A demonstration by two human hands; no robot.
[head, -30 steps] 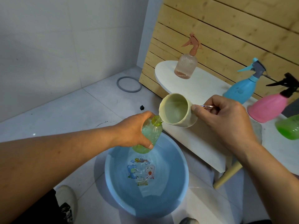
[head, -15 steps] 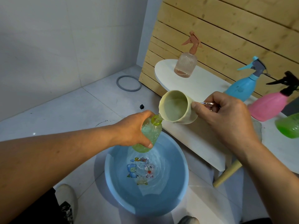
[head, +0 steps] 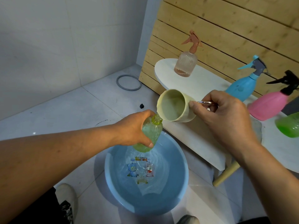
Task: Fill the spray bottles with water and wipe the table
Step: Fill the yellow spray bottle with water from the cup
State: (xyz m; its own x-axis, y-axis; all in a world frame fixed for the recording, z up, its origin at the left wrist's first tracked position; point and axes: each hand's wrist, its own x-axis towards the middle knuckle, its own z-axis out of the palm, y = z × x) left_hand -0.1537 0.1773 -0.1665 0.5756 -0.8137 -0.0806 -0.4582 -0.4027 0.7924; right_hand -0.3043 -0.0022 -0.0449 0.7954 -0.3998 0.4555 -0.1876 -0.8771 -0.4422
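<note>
Bottle (head: 149, 135), green and uncapped, hangs tilted over the blue basin (head: 181, 188) of water, left hand (head: 134, 128) wrapped around it. Right hand (head: 226, 117) pinches the metal handle of a cream cup (head: 175, 105), its lip touching the bottle's neck. White table (head: 202, 83) carries other spray bottles.

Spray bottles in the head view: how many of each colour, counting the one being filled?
Yellow-green, no spray head, held in the left hand: 1
Clear peach with peach trigger: 1
Blue with grey and blue trigger: 1
Pink with black trigger: 1
Bright green, cut off at the frame edge: 1
Total: 5
</note>
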